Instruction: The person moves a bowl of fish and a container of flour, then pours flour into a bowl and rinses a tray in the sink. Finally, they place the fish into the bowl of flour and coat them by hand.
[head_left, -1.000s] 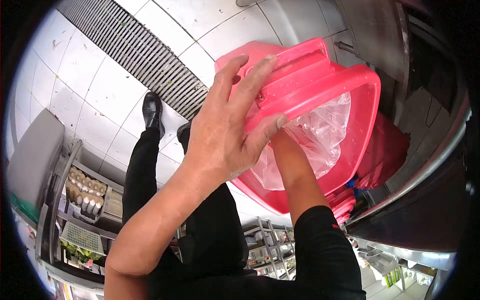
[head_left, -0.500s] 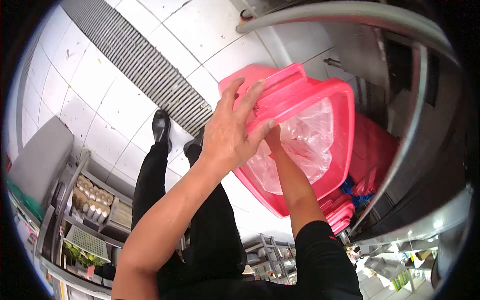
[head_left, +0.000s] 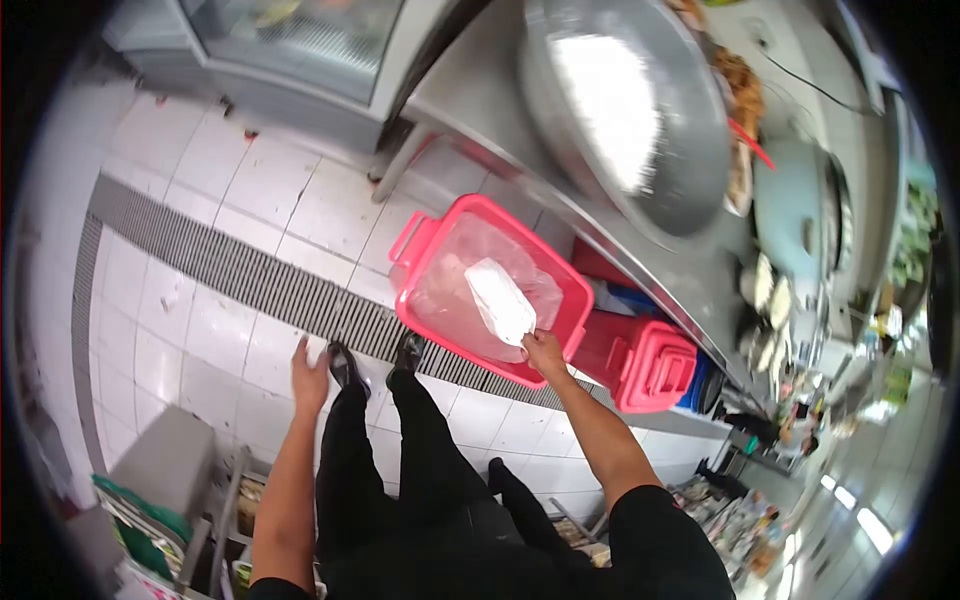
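Pink bin with a clear liner, a white packet held over it

The steel counter (head_left: 500, 110) and its wide metal bowl (head_left: 630, 110) look hard and heavy; below stands the rigid pink plastic bin (head_left: 560, 290), lined with a thin, slippery clear bag (head_left: 450, 290), best gripped by its rim. The right hand (head_left: 543, 350) pinches the lower end of a flat white packet (head_left: 500, 300), seemingly light and limp, above the bin's mouth. The left hand (head_left: 309, 375) hangs spread and empty over the tiled floor (head_left: 200, 330).

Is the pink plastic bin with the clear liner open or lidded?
Open: the pink plastic bin shows no lid, and its clear plastic liner is exposed. The right hand holds a white piece over its rim.
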